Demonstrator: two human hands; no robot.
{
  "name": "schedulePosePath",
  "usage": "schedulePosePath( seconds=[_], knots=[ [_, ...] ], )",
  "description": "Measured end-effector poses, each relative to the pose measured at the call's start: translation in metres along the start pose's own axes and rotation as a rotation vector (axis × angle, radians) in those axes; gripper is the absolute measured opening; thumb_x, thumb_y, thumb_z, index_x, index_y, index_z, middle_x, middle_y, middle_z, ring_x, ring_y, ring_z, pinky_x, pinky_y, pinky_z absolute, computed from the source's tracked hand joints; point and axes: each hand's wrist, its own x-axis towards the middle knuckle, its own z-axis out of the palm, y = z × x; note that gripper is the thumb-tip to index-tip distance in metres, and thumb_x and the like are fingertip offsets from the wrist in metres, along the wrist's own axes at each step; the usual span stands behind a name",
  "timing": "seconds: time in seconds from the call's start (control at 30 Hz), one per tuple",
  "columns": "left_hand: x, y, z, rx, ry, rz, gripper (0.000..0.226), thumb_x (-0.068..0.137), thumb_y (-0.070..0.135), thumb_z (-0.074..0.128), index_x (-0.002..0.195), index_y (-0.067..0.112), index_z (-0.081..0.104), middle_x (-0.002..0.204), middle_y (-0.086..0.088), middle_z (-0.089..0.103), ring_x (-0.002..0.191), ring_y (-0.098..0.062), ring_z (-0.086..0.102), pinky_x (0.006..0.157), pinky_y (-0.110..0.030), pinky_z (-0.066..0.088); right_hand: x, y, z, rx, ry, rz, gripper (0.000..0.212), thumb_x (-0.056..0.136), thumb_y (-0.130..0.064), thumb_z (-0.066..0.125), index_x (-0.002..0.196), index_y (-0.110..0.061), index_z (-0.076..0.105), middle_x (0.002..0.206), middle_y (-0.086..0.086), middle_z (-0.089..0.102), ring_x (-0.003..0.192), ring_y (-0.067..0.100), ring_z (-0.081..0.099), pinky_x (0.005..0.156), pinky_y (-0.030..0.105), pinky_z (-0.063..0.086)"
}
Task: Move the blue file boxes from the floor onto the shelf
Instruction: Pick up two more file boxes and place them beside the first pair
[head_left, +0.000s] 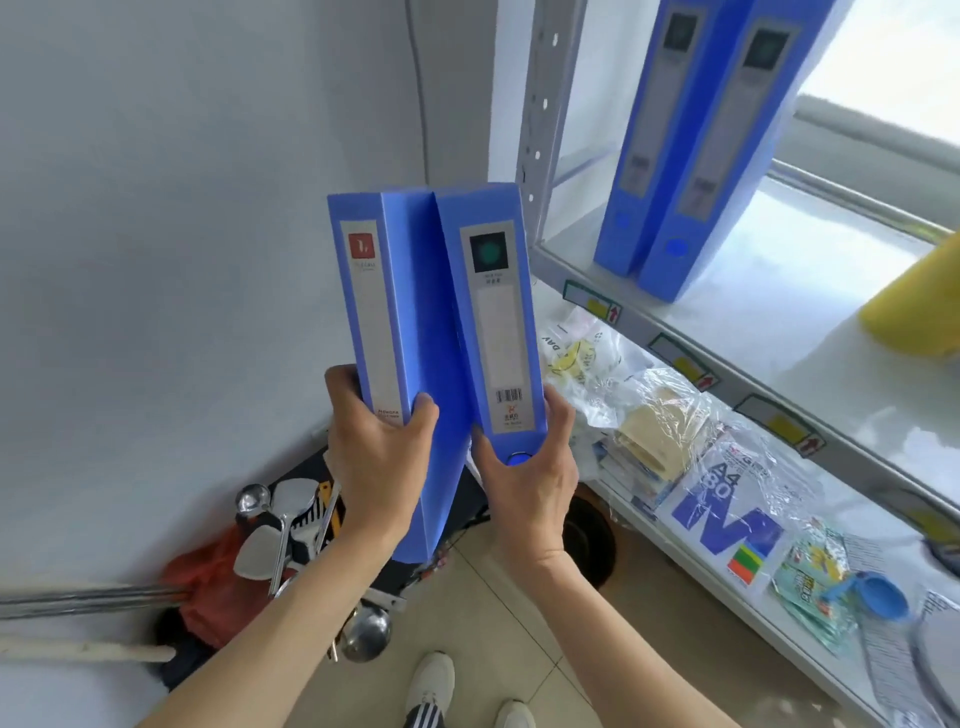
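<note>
Left hand (375, 457) clamps red-logo file box (371, 306), right hand (524, 467) clamps green-logo file box (496, 317); both upright, touching, airborne left of shelf (779, 332) front-left corner. Two shelved file boxes (691, 156) near its left post; free shelf surface right of them, up to yellow object (919, 306).

Two blue file boxes (436, 332) held upright; two more (691, 150) standing on shelf (727, 322)

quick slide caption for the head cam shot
Left hand and right hand each lift a blue file box toward the shelf, where two more stand.
</note>
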Motion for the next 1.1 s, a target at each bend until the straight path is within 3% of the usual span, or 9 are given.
schedulePosePath(
  seconds=[0.1, 0.2, 0.3, 0.37, 0.5, 0.57, 0.73, 0.87, 1.1],
  knots=[
    [-0.017, 0.036, 0.003, -0.06, -0.033, 0.084, 0.034, 0.076, 0.012, 0.068, 0.097, 0.015, 0.041, 0.074, 0.015, 0.052, 0.062, 0.005, 0.058, 0.055, -0.007, 0.045, -0.003, -0.012, -0.034, 0.074, 0.059, -0.022, 0.073, 0.073, -0.026, 0.087, 0.119, -0.051, 0.036, 0.102, -0.03, 0.058, 0.09, -0.009, 0.058, 0.076, 0.024, 0.053],
    [-0.036, 0.064, 0.011, -0.114, -0.079, 0.161, 0.036, 0.071, 0.02, 0.065, 0.097, 0.015, 0.041, 0.076, 0.017, 0.051, 0.066, 0.001, 0.059, 0.057, -0.008, 0.045, -0.004, -0.019, -0.068, 0.131, 0.152, -0.044, 0.072, 0.073, -0.03, 0.083, 0.132, -0.041, 0.044, 0.115, -0.021, 0.062, 0.103, -0.004, 0.059, 0.082, 0.019, 0.052],
    [-0.055, 0.086, 0.023, -0.172, -0.161, 0.207, 0.038, 0.069, 0.03, 0.065, 0.098, 0.022, 0.041, 0.081, 0.013, 0.054, 0.072, -0.01, 0.062, 0.062, -0.021, 0.051, -0.001, -0.017, -0.103, 0.135, 0.239, -0.106, 0.071, 0.072, -0.027, 0.083, 0.133, -0.031, 0.048, 0.115, -0.036, 0.055, 0.104, -0.018, 0.052, 0.082, 0.0, 0.042],
    [-0.069, 0.1, 0.033, -0.22, -0.224, 0.257, 0.035, 0.068, 0.038, 0.062, 0.094, 0.033, 0.039, 0.084, 0.011, 0.056, 0.076, -0.011, 0.063, 0.062, -0.017, 0.051, 0.0, -0.012, -0.126, 0.124, 0.286, -0.116, 0.073, 0.072, -0.02, 0.088, 0.133, -0.027, 0.048, 0.111, -0.041, 0.053, 0.102, -0.021, 0.051, 0.08, -0.001, 0.041],
    [-0.091, 0.129, 0.059, -0.302, -0.332, 0.31, 0.034, 0.066, 0.042, 0.061, 0.093, 0.04, 0.039, 0.089, 0.007, 0.06, 0.081, -0.01, 0.065, 0.061, -0.008, 0.05, 0.006, -0.004, -0.166, 0.094, 0.412, -0.119, 0.078, 0.071, -0.015, 0.088, 0.133, -0.033, 0.044, 0.114, -0.022, 0.056, 0.103, -0.018, 0.052, 0.077, 0.007, 0.044],
    [-0.1, 0.143, 0.074, -0.342, -0.382, 0.327, 0.036, 0.068, 0.039, 0.065, 0.095, 0.038, 0.04, 0.089, 0.009, 0.06, 0.085, -0.006, 0.066, 0.062, -0.006, 0.05, 0.014, 0.001, -0.183, 0.088, 0.466, -0.105, 0.078, 0.072, -0.015, 0.087, 0.131, -0.038, 0.042, 0.114, -0.024, 0.055, 0.102, -0.015, 0.053, 0.077, 0.008, 0.045],
    [-0.103, 0.167, 0.12, -0.406, -0.482, 0.323, 0.041, 0.08, 0.005, 0.072, 0.096, 0.03, 0.044, 0.085, 0.013, 0.059, 0.076, 0.01, 0.063, 0.06, -0.002, 0.046, 0.049, 0.01, -0.203, 0.077, 0.593, -0.061, 0.079, 0.075, -0.015, 0.086, 0.135, -0.037, 0.041, 0.122, -0.007, 0.059, 0.104, 0.011, 0.057, 0.084, 0.033, 0.054],
    [-0.08, 0.173, 0.169, -0.432, -0.51, 0.33, 0.035, 0.079, 0.029, 0.067, 0.103, 0.022, 0.043, 0.093, -0.003, 0.063, 0.073, -0.011, 0.062, 0.061, -0.005, 0.046, 0.096, 0.014, -0.197, 0.066, 0.673, -0.045, 0.074, 0.078, -0.027, 0.083, 0.138, -0.032, 0.041, 0.123, -0.012, 0.054, 0.11, 0.023, 0.056, 0.087, 0.053, 0.055],
    [-0.029, 0.179, 0.25, -0.455, -0.588, 0.355, 0.038, 0.079, 0.044, 0.063, 0.107, 0.022, 0.048, 0.098, -0.002, 0.067, 0.083, -0.021, 0.069, 0.07, -0.031, 0.06, 0.18, 0.024, -0.177, 0.03, 0.759, -0.013, 0.074, 0.08, -0.025, 0.082, 0.141, -0.023, 0.041, 0.126, -0.007, 0.057, 0.108, 0.014, 0.053, 0.095, 0.054, 0.05]
  ],
)
